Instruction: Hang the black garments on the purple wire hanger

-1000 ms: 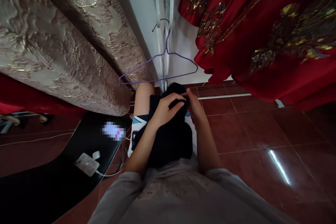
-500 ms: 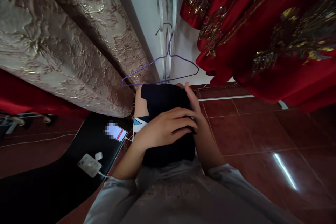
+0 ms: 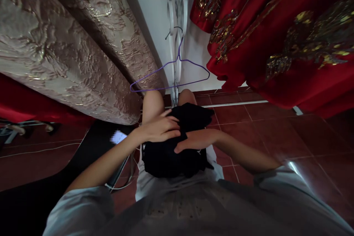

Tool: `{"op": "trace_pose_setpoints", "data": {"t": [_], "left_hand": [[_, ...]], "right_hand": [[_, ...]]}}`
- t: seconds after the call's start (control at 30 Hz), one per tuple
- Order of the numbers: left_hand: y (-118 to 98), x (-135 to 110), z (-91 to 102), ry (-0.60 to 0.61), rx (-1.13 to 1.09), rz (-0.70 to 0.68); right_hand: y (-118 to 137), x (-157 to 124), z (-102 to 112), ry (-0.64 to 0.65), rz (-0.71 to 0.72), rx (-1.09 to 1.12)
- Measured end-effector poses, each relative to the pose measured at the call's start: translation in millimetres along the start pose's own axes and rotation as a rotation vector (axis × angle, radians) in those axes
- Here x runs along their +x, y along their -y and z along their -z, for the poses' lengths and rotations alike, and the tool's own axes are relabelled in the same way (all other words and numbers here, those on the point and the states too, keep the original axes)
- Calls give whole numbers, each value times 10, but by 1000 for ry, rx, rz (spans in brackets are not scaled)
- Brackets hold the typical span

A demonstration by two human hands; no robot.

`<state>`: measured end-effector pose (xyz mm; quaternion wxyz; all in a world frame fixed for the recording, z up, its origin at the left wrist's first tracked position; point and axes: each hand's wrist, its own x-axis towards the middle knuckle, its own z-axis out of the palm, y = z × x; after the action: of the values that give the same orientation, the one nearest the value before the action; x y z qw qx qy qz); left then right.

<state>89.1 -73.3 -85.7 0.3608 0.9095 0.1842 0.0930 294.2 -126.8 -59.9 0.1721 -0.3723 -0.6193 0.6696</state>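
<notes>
Head view: soft, matte black cloth (image 3: 171, 158) lies on the person's lap, its near edge by the dull grey shirt (image 3: 193, 210); layered and bunched, edges uneven; judged partly arranged, evening-out of edges left; left hand (image 3: 162, 128) rests on it, fingers loosely spread; right hand (image 3: 197, 140) across it, thumb extended, grip cannot be told; beyond the bare knees (image 3: 153, 103), thin purple triangular hanger (image 3: 179, 57) hangs without a garment; alongside, raised-pattern beige brocade (image 3: 61, 48), smooth red fabric with gold sequins (image 3: 249, 70).

Black cloth (image 3: 168, 160) on lap (image 3: 215, 160); lit phone (image 3: 119, 137) on black bench (image 3: 94, 145).
</notes>
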Motion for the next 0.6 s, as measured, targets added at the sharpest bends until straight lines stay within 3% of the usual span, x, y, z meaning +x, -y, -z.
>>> {"op": "trace_pose_setpoints", "data": {"t": [0.1, 0.27, 0.37, 0.47, 0.53, 0.6], "left_hand": [[80, -130, 189, 34, 229, 71], [-8, -208, 444, 111, 550, 217], [-60, -261, 578, 92, 693, 455], [-13, -423, 698, 119, 725, 685], [37, -571, 723, 156, 713, 759], [46, -700, 702, 151, 716, 724]], "right_hand": [[189, -142, 220, 171, -275, -159], [613, -381, 507, 154, -21, -571], [783, -514, 602, -39, 131, -699], [812, -536, 739, -322, 270, -679], [698, -415, 893, -581, 339, -649], [456, -158, 1097, -816, 374, -593]]}}
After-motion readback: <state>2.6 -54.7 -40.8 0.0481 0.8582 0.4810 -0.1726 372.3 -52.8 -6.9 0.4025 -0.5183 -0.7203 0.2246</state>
